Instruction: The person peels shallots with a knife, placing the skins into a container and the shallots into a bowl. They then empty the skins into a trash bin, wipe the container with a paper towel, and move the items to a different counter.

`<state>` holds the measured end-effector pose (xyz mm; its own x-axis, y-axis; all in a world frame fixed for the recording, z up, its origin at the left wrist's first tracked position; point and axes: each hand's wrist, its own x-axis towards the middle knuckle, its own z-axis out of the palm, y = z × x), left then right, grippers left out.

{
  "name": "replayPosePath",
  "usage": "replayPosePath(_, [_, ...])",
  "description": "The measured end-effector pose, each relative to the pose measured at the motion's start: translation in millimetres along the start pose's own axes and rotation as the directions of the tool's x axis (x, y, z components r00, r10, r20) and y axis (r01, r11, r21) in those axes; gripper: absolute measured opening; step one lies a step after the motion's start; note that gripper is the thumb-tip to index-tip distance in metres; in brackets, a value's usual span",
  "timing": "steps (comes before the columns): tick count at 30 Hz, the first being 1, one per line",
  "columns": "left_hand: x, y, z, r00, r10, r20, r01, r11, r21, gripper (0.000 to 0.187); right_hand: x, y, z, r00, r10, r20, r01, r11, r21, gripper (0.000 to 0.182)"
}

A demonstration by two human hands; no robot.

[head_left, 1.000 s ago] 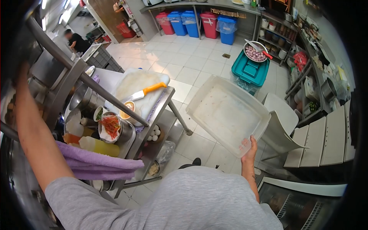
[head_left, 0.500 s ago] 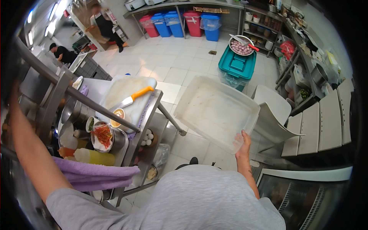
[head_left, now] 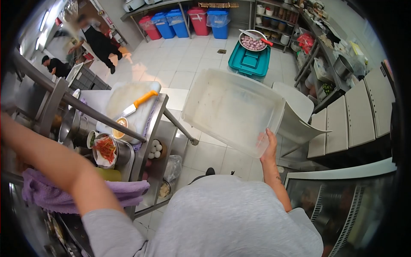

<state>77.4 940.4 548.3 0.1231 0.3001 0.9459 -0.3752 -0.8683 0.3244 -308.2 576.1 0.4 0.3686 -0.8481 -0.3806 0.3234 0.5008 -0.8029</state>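
My right hand (head_left: 268, 146) grips the near right corner of a translucent plastic storage tub (head_left: 233, 109), its thumb over the rim. The tub is tilted so its inside faces me, and nothing lies in it. Out to the left my left forearm (head_left: 55, 158) reaches past the frame's edge, with the hand itself out of sight. Beneath that arm hangs a purple towel (head_left: 124, 192). Close by, a metal bowl holds red and orange strips (head_left: 105, 147) on white paper.
A yellow-handled knife (head_left: 139, 103) rests on a white cutting board (head_left: 128, 92). Beyond the tub, a teal bin (head_left: 248, 60) carries a bowl of round pieces (head_left: 252, 42). A white chair (head_left: 295, 103) stands right, above a glass-topped fridge (head_left: 338, 214). Two people work at the back left.
My left arm has swung lower, now crossing the purple towel. The tub remains in my right hand, slightly higher and farther left in view. The standing person at the back has moved.
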Motion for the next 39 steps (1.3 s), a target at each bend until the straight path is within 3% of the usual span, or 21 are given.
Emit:
replayPosePath(3, [-93,60,-76,0.989,0.062,-0.131,-0.105,0.927,-0.359,0.021,-20,-18,13,0.999,-0.046,-0.010,0.046,0.999,-0.022,0.061])
replayPosePath(5, [-193,101,-91,0.979,0.132,0.153,-0.012,0.794,-0.608,0.022,-32,-29,19,0.998,-0.058,-0.002,0.058,0.997,-0.048,0.062])
replayPosePath(6, [-270,104,-70,0.886,0.265,0.380,0.156,0.603,-0.783,0.015,-39,-33,22,0.998,-0.069,0.001,0.069,0.996,-0.052,0.063])
replayPosePath(8, [-384,166,-91,0.627,0.548,0.554,0.434,0.344,-0.833,0.015,-53,-40,26,0.996,-0.088,0.007,0.088,0.994,-0.064,0.064])
replayPosePath(10, [-480,202,-116,0.315,0.807,0.500,0.632,0.215,-0.745,0.018,-65,-46,24,0.992,-0.116,0.060,0.119,0.991,-0.054,0.063])
replayPosePath(11, [-519,205,-127,0.157,0.903,0.401,0.652,0.210,-0.728,0.018,-70,-48,21,0.988,-0.129,0.088,0.133,0.990,-0.046,0.062])
replayPosePath(12, [-538,204,-139,-0.018,0.963,0.269,0.535,0.237,-0.811,0.022,-76,-49,20,0.982,-0.145,0.122,0.148,0.989,-0.019,0.062])
replayPosePath(15, [-564,204,-149,-0.023,0.999,0.035,0.269,0.039,-0.962,0.031,-94,-53,12,0.964,-0.203,0.170,0.211,0.977,-0.027,0.067])
replayPosePath(17, [-577,213,-148,0.044,0.999,-0.029,0.276,-0.040,-0.960,0.028,-111,-62,2,0.960,-0.246,0.135,0.267,0.948,-0.171,0.072])
replayPosePath(18, [-579,216,-135,0.150,0.989,-0.007,0.259,-0.047,-0.965,0.027,-122,-67,-1,0.954,-0.281,0.106,0.295,0.940,-0.169,0.066])
replayPosePath(21, [-586,202,-68,0.329,0.885,0.329,0.198,0.276,-0.940,0.026,-154,-69,-12,0.937,-0.349,0.010,0.346,0.924,-0.164,0.055])
replayPosePath(23, [-568,179,-58,0.419,0.845,0.332,0.050,0.343,-0.938,0.024,-172,-68,-28,0.938,-0.346,-0.036,0.334,0.925,-0.178,0.056])
replayPosePath(25, [-570,150,-67,0.322,0.847,0.423,0.016,0.442,-0.897,0.022,-194,-62,-35,0.943,-0.327,-0.054,0.315,0.934,-0.167,0.073])
replayPosePath(27, [-596,130,-84,0.122,0.808,0.576,0.106,0.567,-0.817,0.024,-215,-43,-33,0.923,-0.368,-0.116,0.349,0.924,-0.156,0.081])
replayPosePath(29, [-622,112,-119,-0.362,0.746,0.559,0.289,0.660,-0.694,0.023,-231,-19,-26,0.863,-0.460,-0.210,0.428,0.885,-0.183,0.078])
replayPosePath(30, [-637,92,-143,-0.232,0.921,0.314,0.440,0.387,-0.811,0.022,-240,-14,-29,0.872,-0.431,-0.232,0.406,0.902,-0.149,0.077])
replayPosePath(32, [-598,92,-198,-0.371,0.929,0.001,0.672,0.269,-0.690,0.021,-260,-5,-39,0.892,-0.363,-0.269,0.357,0.931,-0.072,0.075])
replayPosePath(33, [-591,93,-217,-0.250,0.959,-0.137,0.743,0.099,-0.662,0.019,-272,1,-35,0.879,-0.377,-0.293,0.367,0.926,-0.090,0.074])
replayPosePath(36, [-617,105,-213,0.033,0.985,-0.172,0.553,-0.161,-0.817,0.019,-321,18,-27,0.838,-0.396,-0.375,0.372,0.918,-0.138,0.073])
replayPosePath(38, [-618,108,-191,0.194,0.981,0.001,0.354,-0.069,-0.933,0.018,-356,25,-26,0.806,-0.411,-0.426,0.380,0.911,-0.160,0.074])
replayPosePath(39, [-617,99,-184,0.119,0.993,0.023,0.307,-0.015,-0.951,0.020,-371,33,-31,0.769,-0.419,-0.482,0.379,0.907,-0.185,0.065])
